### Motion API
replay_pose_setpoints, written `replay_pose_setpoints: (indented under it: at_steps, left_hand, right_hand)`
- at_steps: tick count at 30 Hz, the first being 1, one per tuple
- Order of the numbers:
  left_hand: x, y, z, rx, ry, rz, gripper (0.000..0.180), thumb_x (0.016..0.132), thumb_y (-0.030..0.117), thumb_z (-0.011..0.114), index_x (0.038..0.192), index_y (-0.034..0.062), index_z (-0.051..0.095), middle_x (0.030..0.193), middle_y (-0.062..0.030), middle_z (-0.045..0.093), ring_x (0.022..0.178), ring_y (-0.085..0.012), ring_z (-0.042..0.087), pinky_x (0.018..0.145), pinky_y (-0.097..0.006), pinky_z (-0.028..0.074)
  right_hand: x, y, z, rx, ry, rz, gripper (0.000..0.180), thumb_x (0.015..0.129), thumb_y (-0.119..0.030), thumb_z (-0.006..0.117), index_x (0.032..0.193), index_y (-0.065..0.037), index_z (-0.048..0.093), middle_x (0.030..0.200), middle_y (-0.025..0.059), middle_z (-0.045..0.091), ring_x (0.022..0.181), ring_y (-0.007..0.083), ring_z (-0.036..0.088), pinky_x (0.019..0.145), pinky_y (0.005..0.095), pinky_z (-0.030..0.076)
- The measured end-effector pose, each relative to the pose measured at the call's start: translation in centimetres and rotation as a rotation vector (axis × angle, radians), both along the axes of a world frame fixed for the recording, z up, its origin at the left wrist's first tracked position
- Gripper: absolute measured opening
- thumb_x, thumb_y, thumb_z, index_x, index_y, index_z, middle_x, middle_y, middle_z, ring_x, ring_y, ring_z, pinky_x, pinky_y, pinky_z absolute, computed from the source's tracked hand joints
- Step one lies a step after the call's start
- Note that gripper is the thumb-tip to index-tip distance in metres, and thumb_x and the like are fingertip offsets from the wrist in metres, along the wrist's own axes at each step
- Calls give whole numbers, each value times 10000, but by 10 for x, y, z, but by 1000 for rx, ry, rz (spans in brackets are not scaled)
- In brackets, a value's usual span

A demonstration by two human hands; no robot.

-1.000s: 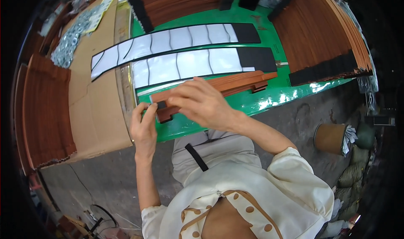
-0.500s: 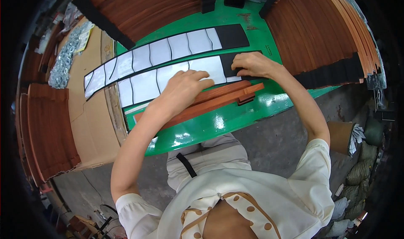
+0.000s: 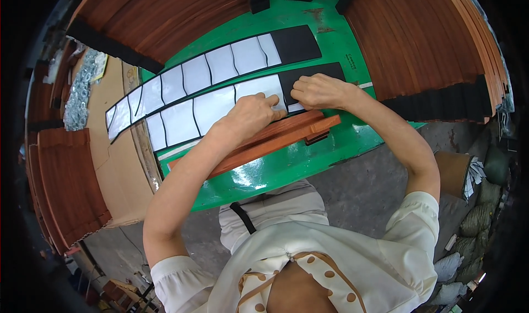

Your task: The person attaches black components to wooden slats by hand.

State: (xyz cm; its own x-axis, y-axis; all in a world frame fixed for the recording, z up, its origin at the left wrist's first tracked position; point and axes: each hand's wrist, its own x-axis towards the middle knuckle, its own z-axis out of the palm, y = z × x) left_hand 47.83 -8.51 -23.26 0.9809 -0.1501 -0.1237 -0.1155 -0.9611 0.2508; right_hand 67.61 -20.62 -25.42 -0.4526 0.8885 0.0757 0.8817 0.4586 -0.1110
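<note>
A black strip with white backing panels lies slantwise on the green table. My left hand bends over its near edge, fingers curled and fingertips against the strip beside the black end. Over that black end my right hand is closed in a pinch; what sits between its fingertips is hidden. A small white piece shows just below those fingers. Behind lies a second, similar black strip, untouched. Reddish-brown wooden slats rest along the near side, partly under my left forearm.
Stacks of reddish-brown slats with black ends stand at the back and right. More brown pieces stand at the left, by a cardboard sheet and bagged metal parts. A brown container stands on the floor at right.
My left hand has moved slightly right and down, its fingers drawing in against the near edge of the strip. The right hand has shifted a little left and curled tighter.
</note>
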Motion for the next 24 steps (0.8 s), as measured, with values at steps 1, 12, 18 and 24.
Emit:
replay_pose_setpoints:
  at_steps: [1, 12, 18, 24]
  left_hand:
    - [0, 0, 1, 14, -6, -4, 348, 788, 60, 536, 1104, 148, 650, 980, -74, 556, 844, -251, 592, 737, -335, 532]
    - [-2, -1, 53, -788, -76, 677, 219, 887, 121, 594, 1072, 7, 622, 915, -85, 651, 812, -138, 608, 733, -256, 483]
    - [-15, -40, 81, -909, -262, 735, 212, 822, 158, 691, 942, -10, 642, 801, -22, 631, 741, -70, 565, 691, -220, 459]
    - [-28, -56, 89, -859, -411, 672, 93, 776, 72, 670, 838, 5, 652, 751, -3, 630, 712, -67, 556, 673, -220, 444]
  right_hand:
    - [3, 1, -1, 2, 0, -1, 129, 698, -74, 642, 775, -21, 551, 728, 74, 529, 726, 263, 579, 596, 385, 500]
    - [-24, -28, 64, 120, 685, -484, 137, 717, 9, 653, 854, 21, 649, 742, 108, 642, 623, 214, 628, 541, 299, 486]
    - [-55, -47, 82, 606, 356, -299, 128, 667, 15, 669, 776, -28, 618, 763, 57, 644, 646, 210, 627, 563, 295, 516]
    - [-62, -70, 102, 413, 558, -319, 162, 714, -55, 701, 864, -18, 654, 825, 68, 656, 702, 207, 628, 600, 293, 516]
